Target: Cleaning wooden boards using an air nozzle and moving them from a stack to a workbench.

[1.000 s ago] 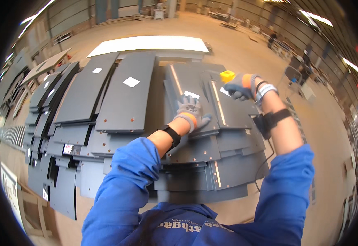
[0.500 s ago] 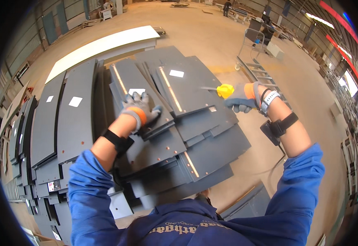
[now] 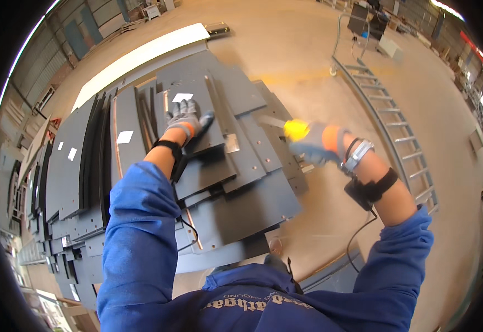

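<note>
My left hand, in a grey glove with an orange band, lies flat with its fingers spread on a dark grey panel, just below a white label. Closed around a yellow-handled tool is my right hand, in the same kind of glove and blurred. The tool's pale, thin blade points left above the right side of the panel stack; motion smear hides its exact kind. Beneath my left hand, other dark panels overlap unevenly, some with small drilled holes.
More dark panels are stacked to the left. A long white board stands behind the pile. To the right, a metal ladder-like frame lies on the tan floor. A cable hangs from the band on my right forearm.
The view has shifted, and the panels now appear in different places. My left hand is on a panel farther right in the pile. My right hand still holds the yellow-handled tool.
</note>
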`<action>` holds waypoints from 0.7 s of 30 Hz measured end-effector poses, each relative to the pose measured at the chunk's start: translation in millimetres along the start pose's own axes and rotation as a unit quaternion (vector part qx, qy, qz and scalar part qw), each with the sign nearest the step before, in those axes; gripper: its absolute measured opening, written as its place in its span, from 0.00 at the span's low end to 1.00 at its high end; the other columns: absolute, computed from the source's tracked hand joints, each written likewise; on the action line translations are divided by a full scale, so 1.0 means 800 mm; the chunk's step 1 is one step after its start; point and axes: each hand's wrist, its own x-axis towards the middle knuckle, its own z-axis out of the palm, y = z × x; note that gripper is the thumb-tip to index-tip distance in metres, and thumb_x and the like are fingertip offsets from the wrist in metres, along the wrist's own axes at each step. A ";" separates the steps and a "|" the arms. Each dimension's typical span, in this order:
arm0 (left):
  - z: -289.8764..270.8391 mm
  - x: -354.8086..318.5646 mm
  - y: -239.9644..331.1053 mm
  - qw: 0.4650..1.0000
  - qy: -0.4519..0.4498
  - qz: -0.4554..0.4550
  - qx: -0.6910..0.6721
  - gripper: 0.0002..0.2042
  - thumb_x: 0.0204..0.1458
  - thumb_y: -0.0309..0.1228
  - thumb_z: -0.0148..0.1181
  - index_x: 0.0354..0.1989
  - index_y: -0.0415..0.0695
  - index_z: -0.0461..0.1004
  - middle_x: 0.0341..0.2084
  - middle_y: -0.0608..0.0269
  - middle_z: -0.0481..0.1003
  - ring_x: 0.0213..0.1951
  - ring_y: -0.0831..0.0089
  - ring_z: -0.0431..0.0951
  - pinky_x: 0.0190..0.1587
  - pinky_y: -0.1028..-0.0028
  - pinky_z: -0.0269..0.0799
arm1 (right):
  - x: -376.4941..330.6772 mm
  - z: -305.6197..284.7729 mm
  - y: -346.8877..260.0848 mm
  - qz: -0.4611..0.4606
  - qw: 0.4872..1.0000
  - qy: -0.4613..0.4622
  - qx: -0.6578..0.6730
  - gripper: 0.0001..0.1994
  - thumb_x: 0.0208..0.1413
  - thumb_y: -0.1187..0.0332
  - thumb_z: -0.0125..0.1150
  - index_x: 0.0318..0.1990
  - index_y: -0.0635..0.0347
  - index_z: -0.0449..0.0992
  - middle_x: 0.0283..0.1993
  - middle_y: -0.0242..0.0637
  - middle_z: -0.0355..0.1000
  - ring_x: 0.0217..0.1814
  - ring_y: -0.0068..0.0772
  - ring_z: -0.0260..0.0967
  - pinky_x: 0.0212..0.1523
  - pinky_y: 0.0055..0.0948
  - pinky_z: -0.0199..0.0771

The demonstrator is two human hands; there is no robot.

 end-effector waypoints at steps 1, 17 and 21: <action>0.015 0.003 -0.008 0.999 0.040 0.000 -0.008 0.44 0.51 0.64 0.38 0.69 0.43 0.43 0.69 0.52 0.42 0.70 0.56 0.35 0.69 0.56 0.31 | -0.007 0.015 0.005 0.003 0.998 -0.036 -0.054 0.12 0.48 0.58 0.57 0.24 0.57 0.70 0.16 0.28 0.65 0.14 0.20 0.58 0.16 0.25 0.58; 0.024 0.009 0.012 0.998 0.068 0.010 0.003 0.43 0.51 0.66 0.33 0.68 0.46 0.46 0.69 0.53 0.42 0.70 0.58 0.38 0.69 0.58 0.32 | 0.016 -0.038 0.105 0.045 0.982 -0.096 0.155 0.11 0.47 0.62 0.61 0.20 0.52 0.66 0.14 0.26 0.61 0.11 0.17 0.54 0.11 0.20 0.52; 0.016 -0.001 0.007 0.997 0.076 -0.003 0.008 0.42 0.51 0.65 0.34 0.68 0.46 0.47 0.69 0.53 0.43 0.70 0.58 0.38 0.69 0.58 0.32 | -0.029 0.005 0.058 0.018 0.995 -0.100 -0.011 0.12 0.48 0.61 0.61 0.21 0.51 0.66 0.15 0.22 0.60 0.10 0.15 0.52 0.11 0.18 0.51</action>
